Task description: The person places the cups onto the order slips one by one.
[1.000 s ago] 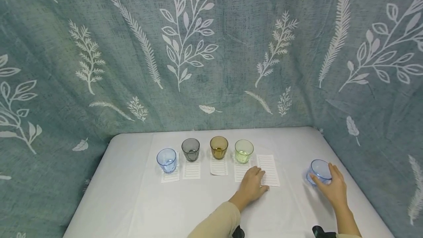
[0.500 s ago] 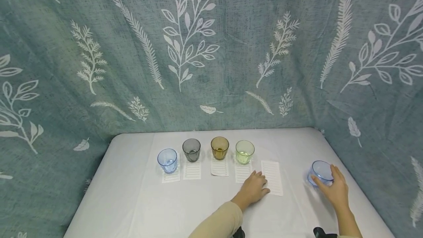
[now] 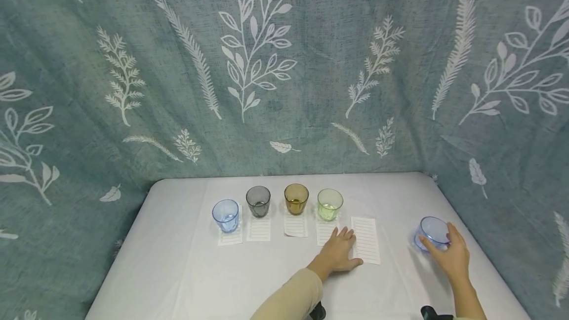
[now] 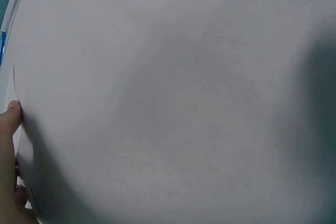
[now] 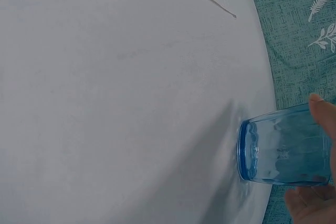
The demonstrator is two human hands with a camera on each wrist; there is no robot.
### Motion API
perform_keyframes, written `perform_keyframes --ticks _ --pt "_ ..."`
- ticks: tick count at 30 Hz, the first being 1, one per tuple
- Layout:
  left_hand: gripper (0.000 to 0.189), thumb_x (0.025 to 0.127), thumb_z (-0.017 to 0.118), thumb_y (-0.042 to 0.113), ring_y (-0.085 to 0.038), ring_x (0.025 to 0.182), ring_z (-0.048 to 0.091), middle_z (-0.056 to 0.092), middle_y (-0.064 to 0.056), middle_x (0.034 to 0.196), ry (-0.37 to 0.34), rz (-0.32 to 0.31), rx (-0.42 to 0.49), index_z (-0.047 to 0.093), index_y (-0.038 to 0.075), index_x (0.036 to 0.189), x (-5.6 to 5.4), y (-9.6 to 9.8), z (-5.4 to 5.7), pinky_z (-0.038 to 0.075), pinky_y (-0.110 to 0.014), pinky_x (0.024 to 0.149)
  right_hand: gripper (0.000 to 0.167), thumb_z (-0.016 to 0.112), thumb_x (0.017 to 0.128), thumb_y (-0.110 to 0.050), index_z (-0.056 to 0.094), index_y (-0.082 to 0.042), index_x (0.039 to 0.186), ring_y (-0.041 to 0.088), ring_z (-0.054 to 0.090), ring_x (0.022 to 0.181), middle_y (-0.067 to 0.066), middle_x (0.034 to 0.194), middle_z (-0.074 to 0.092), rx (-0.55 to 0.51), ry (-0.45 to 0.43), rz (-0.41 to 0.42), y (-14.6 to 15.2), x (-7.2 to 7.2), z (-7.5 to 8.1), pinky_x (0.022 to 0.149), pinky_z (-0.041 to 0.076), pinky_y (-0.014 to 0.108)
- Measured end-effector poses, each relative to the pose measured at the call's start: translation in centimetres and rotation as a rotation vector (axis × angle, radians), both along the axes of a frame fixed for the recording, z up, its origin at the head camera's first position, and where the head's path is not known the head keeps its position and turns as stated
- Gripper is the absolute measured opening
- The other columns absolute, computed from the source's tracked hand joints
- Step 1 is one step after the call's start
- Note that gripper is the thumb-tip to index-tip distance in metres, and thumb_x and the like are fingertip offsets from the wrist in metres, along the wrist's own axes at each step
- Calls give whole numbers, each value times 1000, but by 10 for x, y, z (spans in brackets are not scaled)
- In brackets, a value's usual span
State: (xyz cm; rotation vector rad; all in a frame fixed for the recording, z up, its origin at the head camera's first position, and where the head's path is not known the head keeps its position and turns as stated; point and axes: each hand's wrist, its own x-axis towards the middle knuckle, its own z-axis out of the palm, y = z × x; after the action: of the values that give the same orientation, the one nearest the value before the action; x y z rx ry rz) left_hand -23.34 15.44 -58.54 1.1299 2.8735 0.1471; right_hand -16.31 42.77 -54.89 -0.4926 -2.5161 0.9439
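Note:
My right hand (image 3: 454,256) grips a clear blue glass tumbler (image 3: 429,235) at the table's right side, thumb and fingers on opposite sides of it. In the right wrist view the tumbler (image 5: 286,148) has its base near the white tablecloth. My left hand (image 3: 338,251) rests with spread fingers at the left edge of a lined paper slip (image 3: 367,242). The left thumb (image 4: 10,116) shows at the slip's edge in the left wrist view; the other fingers are mostly hidden there.
Along the back stand a blue tumbler (image 3: 225,216), a grey one (image 3: 258,201), an amber one (image 3: 296,199) and a pale green one (image 3: 329,205), each with a lined slip under or before it. A leaf-patterned green curtain (image 3: 311,73) hangs behind the white table (image 3: 213,280).
The rightmost slip has slid nearer to me and slightly right. My left hand's fingers have since spread and drawn back a little left. The right hand stays with the blue tumbler.

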Motion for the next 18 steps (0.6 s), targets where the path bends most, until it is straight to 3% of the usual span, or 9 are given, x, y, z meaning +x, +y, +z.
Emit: perform_keyframes --ticks 4,8,15,18 --pt "68 85 51 64 -15 137 32 44 4 143 24 5 15 53 16 133 -1 0 -1 25 -33 114 88 73 79 -25 24 13 142 57 43 114 43 129 39 -31 -32 -55 -2 -2 0 97 37 61" --pt "68 84 52 65 -16 137 33 46 4 142 25 30 35 56 15 130 0 2 -3 26 -33 114 89 73 79 -26 23 14 142 57 42 116 43 132 36 -73 -47 -77 -1 -4 0 96 39 58" --pt "67 82 55 64 -14 136 35 49 3 140 12 46 37 58 14 127 1 6 -2 26 -31 114 90 74 81 -25 20 9 145 52 36 125 34 143 28 -221 -49 -50 -10 -9 10 100 35 47" --pt "68 83 54 64 -14 136 35 48 2 140 4 46 32 58 13 128 0 7 -2 25 -31 114 92 76 80 -26 20 6 146 49 35 128 31 144 31 -262 -19 -19 -9 -18 3 103 34 42"
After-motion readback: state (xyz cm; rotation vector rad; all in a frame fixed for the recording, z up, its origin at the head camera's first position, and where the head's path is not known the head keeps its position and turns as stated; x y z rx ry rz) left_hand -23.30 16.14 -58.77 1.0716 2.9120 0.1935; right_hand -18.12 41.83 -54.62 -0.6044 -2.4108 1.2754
